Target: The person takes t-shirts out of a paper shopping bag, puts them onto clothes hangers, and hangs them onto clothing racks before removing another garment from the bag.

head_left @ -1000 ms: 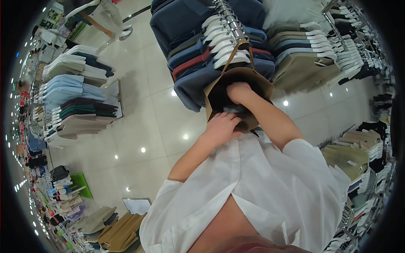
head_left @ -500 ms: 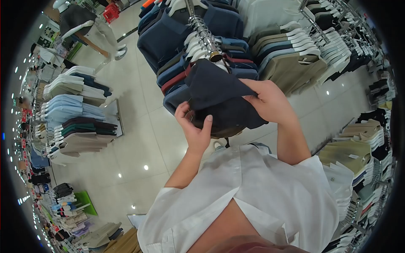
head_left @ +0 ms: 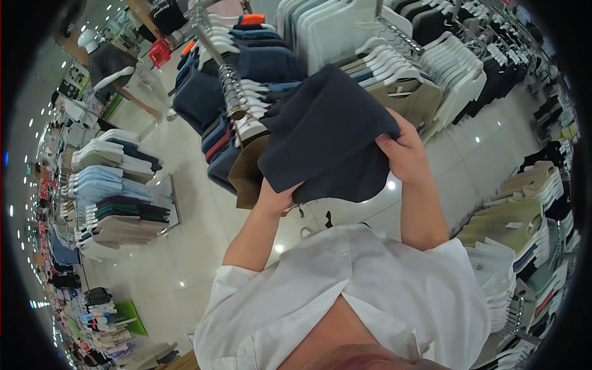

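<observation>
A dark navy garment [head_left: 330, 132] is spread between my hands, its exact kind not clear from the folds. My right hand [head_left: 404, 148] pinches its right edge, with the thumb on top of the cloth. My left hand [head_left: 274, 196] holds the lower left edge from below, and the cloth covers most of its fingers. Just left of the navy cloth hangs a brown garment [head_left: 246, 176], close to my left hand. Behind them stands a metal rail [head_left: 229, 80] with navy, blue and red clothes on white hangers.
To the right hang khaki shirts [head_left: 407, 95] and white shirts [head_left: 453, 80]. Light blue shirts [head_left: 111, 182] hang on a rack at left. A mannequin [head_left: 111, 65] and a red stool [head_left: 160, 53] stand at far left. Olive shirts [head_left: 499, 225] are near my right elbow.
The navy garment has opened out wider and sits further right of the rail's end. My left hand has gone under its edge. The view has shifted, and the brown garment shows more.
</observation>
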A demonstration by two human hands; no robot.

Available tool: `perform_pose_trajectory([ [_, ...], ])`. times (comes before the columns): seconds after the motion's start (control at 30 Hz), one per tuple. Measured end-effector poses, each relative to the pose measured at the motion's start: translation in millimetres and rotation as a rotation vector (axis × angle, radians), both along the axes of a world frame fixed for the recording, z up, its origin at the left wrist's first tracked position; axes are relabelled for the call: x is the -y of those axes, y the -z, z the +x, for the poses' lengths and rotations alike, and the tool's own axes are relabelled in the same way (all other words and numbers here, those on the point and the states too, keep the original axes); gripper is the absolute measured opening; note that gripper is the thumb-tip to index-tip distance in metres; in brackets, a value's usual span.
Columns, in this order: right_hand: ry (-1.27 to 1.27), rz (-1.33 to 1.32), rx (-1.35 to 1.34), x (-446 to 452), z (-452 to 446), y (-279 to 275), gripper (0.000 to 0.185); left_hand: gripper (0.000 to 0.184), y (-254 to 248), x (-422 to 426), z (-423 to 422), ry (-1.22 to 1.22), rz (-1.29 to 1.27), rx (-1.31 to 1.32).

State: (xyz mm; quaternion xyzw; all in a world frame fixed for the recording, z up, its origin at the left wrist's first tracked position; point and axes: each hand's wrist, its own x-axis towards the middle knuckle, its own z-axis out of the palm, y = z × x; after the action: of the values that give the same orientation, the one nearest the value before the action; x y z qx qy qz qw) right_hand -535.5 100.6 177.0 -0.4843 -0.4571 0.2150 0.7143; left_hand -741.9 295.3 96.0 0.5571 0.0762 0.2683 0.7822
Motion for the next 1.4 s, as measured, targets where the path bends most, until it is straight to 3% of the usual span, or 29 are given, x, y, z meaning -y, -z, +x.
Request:
perform_pose_trajectory([
  [0.2,0.141,-0.044,-0.287,82,30,28,0.038,0.048,-7,75,49,0.065,0.117,-0.164],
  [0.3,0.219,-0.06,-0.339,126,36,37,0.041,0.052,-15,117,77,0.141,-0.1,-0.146],
  [0.4,0.309,-0.087,-0.333,166,47,47,0.045,0.052,-13,152,104,0.22,-0.142,-0.08],
  [0.57,0.657,-0.171,-0.275,211,47,62,0.041,0.038,-4,210,145,0.138,0.11,-0.147],
  [0.83,0.853,-0.159,-0.199,258,45,71,0.04,0.035,-1,264,184,0.249,0.401,-0.107],
  [1.17,1.112,-0.193,-0.201,314,79,80,0.039,0.034,26,304,270,0.545,0.276,-0.093],
  [1.27,1.126,-0.09,-0.284,324,106,89,0.039,0.034,25,313,309,0.627,0.26,-0.09],
  [1.4,1.221,-0.251,-0.278,337,152,79,0.039,0.036,26,319,370,0.685,0.196,-0.08],
])
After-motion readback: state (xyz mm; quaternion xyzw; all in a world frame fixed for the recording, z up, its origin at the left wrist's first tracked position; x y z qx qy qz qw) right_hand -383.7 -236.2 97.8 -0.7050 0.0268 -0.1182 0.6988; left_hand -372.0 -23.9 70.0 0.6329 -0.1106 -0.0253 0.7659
